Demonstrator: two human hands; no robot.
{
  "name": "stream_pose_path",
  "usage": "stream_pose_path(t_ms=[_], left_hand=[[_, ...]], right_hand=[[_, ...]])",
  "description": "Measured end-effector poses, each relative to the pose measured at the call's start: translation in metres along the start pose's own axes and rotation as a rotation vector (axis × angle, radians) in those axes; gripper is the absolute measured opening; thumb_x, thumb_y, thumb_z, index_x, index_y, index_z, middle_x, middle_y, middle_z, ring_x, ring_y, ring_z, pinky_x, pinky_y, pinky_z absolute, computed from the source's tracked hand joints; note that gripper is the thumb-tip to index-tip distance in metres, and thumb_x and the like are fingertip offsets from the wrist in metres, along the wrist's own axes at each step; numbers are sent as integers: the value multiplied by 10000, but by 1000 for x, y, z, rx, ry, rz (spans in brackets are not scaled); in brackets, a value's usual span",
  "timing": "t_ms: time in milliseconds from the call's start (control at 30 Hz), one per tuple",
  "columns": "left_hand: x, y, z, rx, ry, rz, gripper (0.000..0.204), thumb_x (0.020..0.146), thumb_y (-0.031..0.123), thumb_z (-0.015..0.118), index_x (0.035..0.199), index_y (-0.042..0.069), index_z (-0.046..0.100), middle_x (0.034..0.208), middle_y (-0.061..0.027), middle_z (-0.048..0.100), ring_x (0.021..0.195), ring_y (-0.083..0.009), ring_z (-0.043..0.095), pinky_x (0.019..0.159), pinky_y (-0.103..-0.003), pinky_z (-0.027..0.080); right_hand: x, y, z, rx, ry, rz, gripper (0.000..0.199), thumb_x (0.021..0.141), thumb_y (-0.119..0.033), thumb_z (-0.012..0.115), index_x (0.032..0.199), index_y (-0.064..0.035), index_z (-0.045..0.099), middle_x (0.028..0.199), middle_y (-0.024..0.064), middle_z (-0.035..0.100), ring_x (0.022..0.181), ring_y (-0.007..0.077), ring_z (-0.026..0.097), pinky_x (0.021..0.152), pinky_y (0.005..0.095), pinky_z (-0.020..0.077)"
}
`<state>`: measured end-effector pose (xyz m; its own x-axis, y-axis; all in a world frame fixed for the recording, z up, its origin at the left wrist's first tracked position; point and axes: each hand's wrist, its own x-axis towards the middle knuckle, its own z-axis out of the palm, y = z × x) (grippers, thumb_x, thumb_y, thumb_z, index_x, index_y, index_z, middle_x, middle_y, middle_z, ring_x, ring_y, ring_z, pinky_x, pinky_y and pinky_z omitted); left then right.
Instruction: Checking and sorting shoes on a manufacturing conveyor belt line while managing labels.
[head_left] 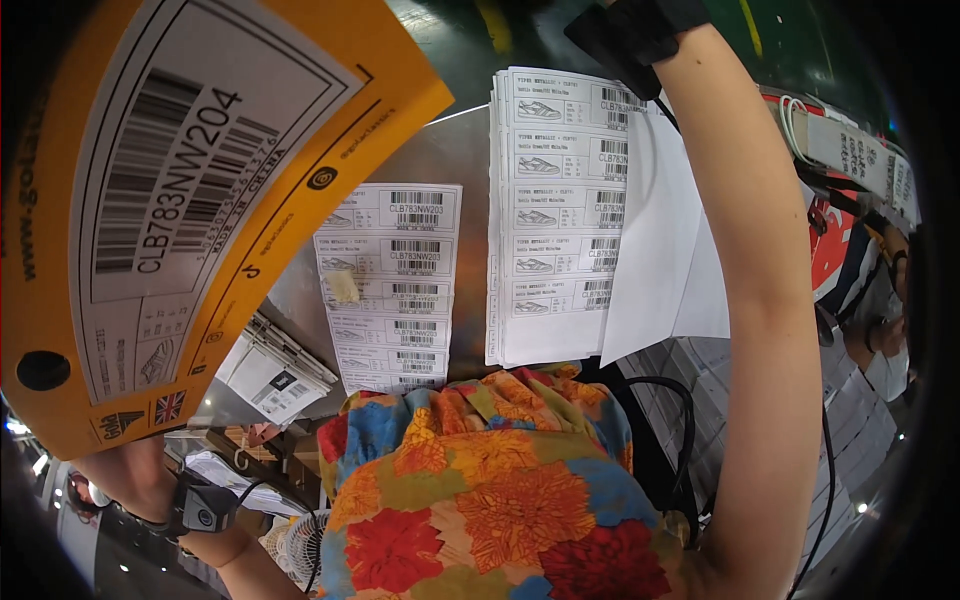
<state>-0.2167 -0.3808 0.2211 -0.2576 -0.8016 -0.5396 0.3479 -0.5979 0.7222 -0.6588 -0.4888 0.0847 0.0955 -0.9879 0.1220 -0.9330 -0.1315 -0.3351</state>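
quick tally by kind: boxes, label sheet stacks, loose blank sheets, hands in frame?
Orange box with a white barcode label, held up by the left hand: 1
Label sheet stacks on the metal table: 2, a left stack and a right stack
Blank white sheets beside the right stack: at least 1, the layers are hard to separate
Right hand: out of frame, only the forearm shows
Total: 4 things, plus 1 hand

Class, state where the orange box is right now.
In the head view, the orange box fills the upper left, held up by the left hand, left of the label sheets.

Box left, label sheets on table, possibly stacked, right.
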Motion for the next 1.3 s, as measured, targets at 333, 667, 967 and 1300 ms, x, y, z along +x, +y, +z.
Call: stream_pose_path(t_ms=[333,667,967,1300], left_hand=[[2,-13,27,-42,38,125,456,993,399,433,1269,50,536,1240,-121,602,1129,-263,580,977,-432,467],[9,-18,73,-36,106,-49,538,876,436,565,1223,25,553,1176,-129,621,1078,-244,597,945,-396,443],[165,-85,112,723,-108,-11,1038,831,701,529,1527,88,63,1575,-201,89,1451,-352,105,1121,-580,174],[53,-80,74,1242,-409,220,759,865,423,630,1411,-18,342,1429,-426,224,1387,-495,219,1123,-445,273]], right_hand=[[20,23,-38,357,-4,146,469,699,-396,818,909,-12,651,833,93,661,787,185,614,721,294,480],[20,23,-130,1123,93,439,505,848,-348,723,1167,19,583,971,79,659,762,131,662,665,260,556],[38,-1,-207,566,258,186,437,779,-338,797,1025,-1,666,850,11,647,694,73,568,637,242,479],[40,-21,-114,-62,38,79,461,660,-448,768,891,-80,615,825,162,682,837,358,661,735,455,518]])
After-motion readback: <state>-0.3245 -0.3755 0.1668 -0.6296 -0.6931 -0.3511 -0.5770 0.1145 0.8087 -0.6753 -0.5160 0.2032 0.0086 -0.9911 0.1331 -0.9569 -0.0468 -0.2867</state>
